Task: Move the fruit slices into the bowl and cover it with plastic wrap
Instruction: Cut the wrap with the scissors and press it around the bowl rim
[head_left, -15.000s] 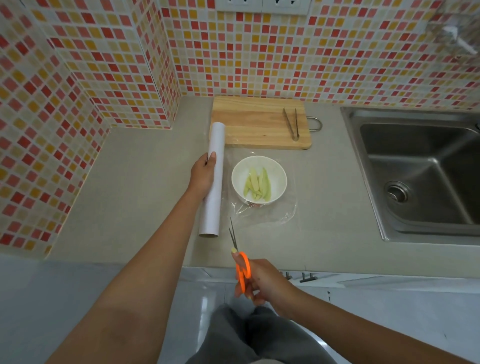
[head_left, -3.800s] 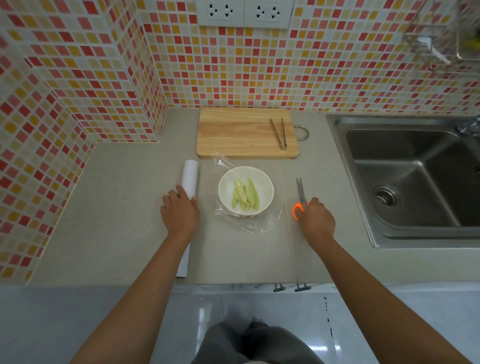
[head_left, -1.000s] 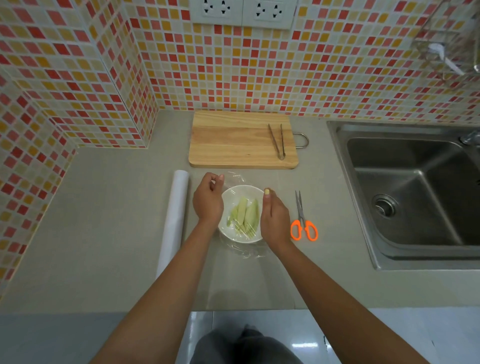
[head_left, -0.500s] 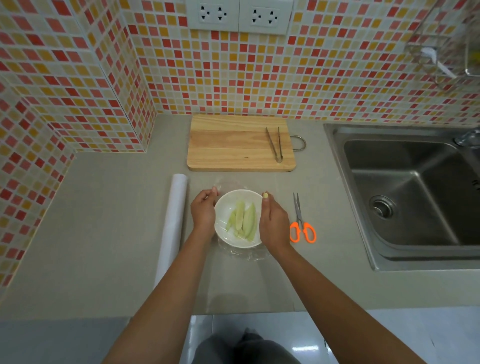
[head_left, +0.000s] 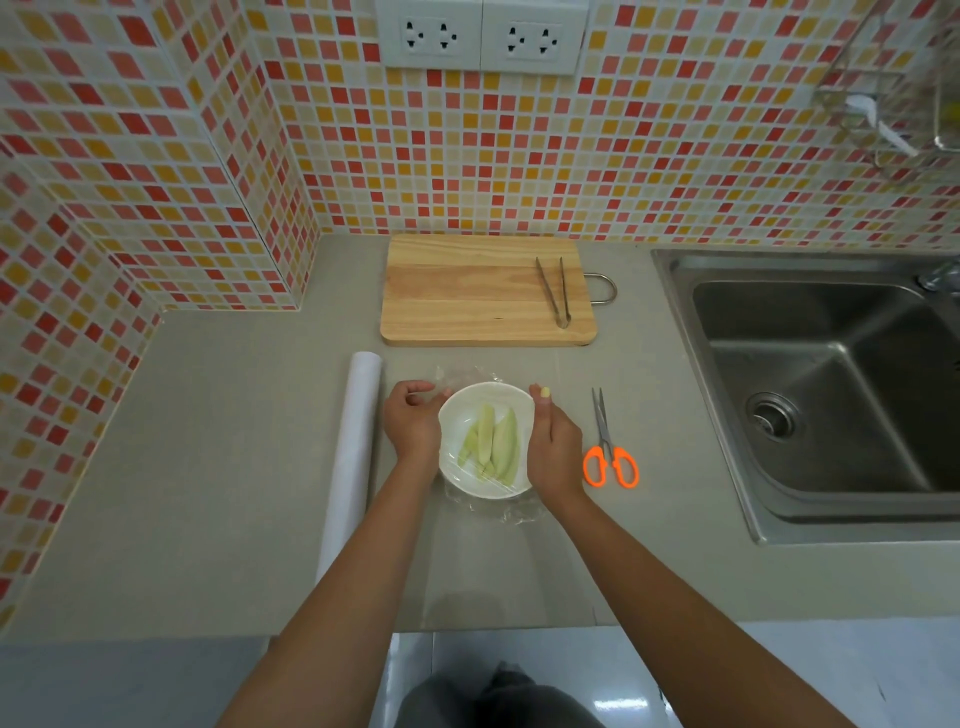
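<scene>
A mosaic-tiled kitchen corner frames a grey worktop (head_left: 208, 467). The white bowl (head_left: 485, 441) sits near its front edge with the fruit slices (head_left: 491, 447) already inside and plastic wrap (head_left: 467, 375) over the top. The left hand (head_left: 413, 423) pinches the wrap at the rim; the right hand (head_left: 553, 444) presses flat-fingered against the other side. Sealing is under way; next, I judge, the loose film needs tucking under. Scissors (head_left: 609, 449), the roll (head_left: 350, 457), a cutting board (head_left: 485, 291) and the sink (head_left: 831, 389) lie around.

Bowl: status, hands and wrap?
Left hand pinches wrap at bowl rim; right hand pressed flat alongside. Fruit slices inside, film over them. Nothing blocking.
</scene>
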